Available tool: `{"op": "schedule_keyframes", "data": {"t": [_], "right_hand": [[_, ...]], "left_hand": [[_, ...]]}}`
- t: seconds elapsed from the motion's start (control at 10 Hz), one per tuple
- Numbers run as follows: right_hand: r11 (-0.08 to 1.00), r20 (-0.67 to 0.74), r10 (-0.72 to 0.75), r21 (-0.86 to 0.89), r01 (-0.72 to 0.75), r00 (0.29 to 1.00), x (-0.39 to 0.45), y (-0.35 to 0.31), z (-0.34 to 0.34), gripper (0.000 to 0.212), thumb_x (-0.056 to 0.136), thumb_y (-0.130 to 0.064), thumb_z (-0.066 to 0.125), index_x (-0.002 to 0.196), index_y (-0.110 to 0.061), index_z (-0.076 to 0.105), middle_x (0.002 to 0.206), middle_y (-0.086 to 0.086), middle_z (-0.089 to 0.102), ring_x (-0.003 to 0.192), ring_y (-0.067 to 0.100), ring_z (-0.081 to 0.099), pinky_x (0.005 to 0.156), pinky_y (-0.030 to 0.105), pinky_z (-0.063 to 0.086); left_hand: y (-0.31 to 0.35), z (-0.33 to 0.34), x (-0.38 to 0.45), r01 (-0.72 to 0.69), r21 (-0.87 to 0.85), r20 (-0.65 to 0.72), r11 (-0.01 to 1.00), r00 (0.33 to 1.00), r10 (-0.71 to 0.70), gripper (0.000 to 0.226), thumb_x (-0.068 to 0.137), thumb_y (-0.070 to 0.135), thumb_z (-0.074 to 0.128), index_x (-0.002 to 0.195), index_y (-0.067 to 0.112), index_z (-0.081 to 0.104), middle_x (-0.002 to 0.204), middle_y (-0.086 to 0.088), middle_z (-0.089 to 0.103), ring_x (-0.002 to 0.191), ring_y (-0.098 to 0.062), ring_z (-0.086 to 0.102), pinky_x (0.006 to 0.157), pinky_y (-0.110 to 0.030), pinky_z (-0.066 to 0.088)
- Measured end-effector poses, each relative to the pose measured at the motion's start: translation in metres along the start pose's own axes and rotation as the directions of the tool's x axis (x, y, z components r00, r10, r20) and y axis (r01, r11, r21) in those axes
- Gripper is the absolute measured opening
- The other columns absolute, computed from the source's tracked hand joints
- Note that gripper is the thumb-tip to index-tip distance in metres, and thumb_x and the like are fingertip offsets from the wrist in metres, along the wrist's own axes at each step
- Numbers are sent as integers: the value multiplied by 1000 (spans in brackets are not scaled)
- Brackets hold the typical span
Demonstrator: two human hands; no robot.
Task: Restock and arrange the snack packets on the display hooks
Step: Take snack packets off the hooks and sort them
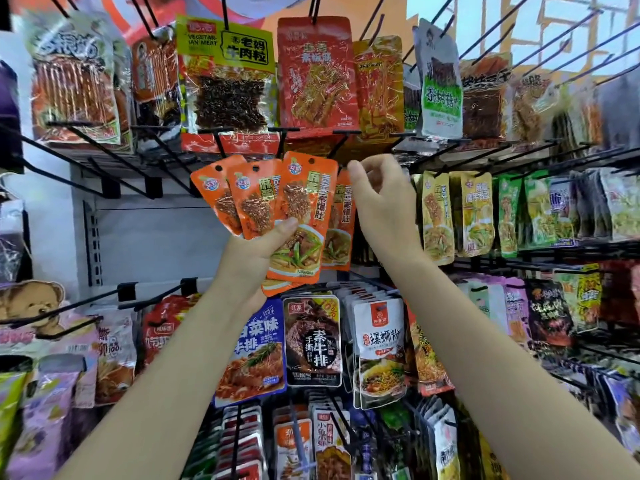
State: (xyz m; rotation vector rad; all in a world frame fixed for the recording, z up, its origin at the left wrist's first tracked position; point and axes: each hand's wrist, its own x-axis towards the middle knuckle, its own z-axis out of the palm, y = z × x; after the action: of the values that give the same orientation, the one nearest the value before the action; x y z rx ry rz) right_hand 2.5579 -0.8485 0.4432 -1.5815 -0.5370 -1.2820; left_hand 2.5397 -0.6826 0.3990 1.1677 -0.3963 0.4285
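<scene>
left hand (258, 249) raised, gripping fanned orange snack packets (277, 202) | right hand (382, 199) raised, pinching another orange packet (341, 223) near a hook (341, 142) | rack (138, 168) hung with snacks

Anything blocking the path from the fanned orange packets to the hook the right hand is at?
Nothing visible. The left hand grips the orange packets fanned just left of the right hand, whose fingers are pinched at the top of an orange packet on the hook. Only open air lies between them. The hook's tip itself is hidden behind the fingers.
</scene>
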Motion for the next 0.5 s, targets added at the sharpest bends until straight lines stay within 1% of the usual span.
{"op": "schedule_keyframes", "data": {"t": [0.1,0.2,0.3,0.4,0.5], "right_hand": [[941,308,217,185,-282,926,-7,-3,5,30,96,-43,64,101,-13,68,93,0,74,82,14,71,71,27,58],[944,313,217,174,-280,925,-7,4,5,14,95,-31,68,95,-17,70,93,1,76,85,16,72,76,33,58],[920,239,257,234,-313,936,-5,11,-8,8,96,-24,67,98,-17,66,99,5,74,90,19,71,79,35,56],[894,290,253,296,-338,923,-12,13,-12,9,95,-24,69,101,-19,64,103,8,74,94,25,72,87,48,59],[913,326,182,295,-283,928,-23,2,-3,8,95,-24,70,100,-20,65,104,9,74,97,26,72,89,47,59]], "left_hand": [[1,10,-7,-90,8,73,996,993,89,29,80,16,79,108,15,73,110,-11,77,104,-32,73,89,-49,59],[-3,8,-6,-99,41,61,994,993,97,10,91,13,72,100,18,73,101,-6,79,90,-26,76,80,-45,63],[-4,0,-4,-116,100,-13,988,993,118,13,98,23,65,93,17,75,96,-7,79,87,-29,76,81,-47,62],[-1,0,-4,-176,153,28,973,984,173,17,102,22,60,96,18,75,97,-4,79,89,-25,76,78,-44,62],[-3,9,-8,-202,213,59,956,979,194,10,97,25,67,94,30,75,95,12,78,93,-9,74,82,-31,58]]}}
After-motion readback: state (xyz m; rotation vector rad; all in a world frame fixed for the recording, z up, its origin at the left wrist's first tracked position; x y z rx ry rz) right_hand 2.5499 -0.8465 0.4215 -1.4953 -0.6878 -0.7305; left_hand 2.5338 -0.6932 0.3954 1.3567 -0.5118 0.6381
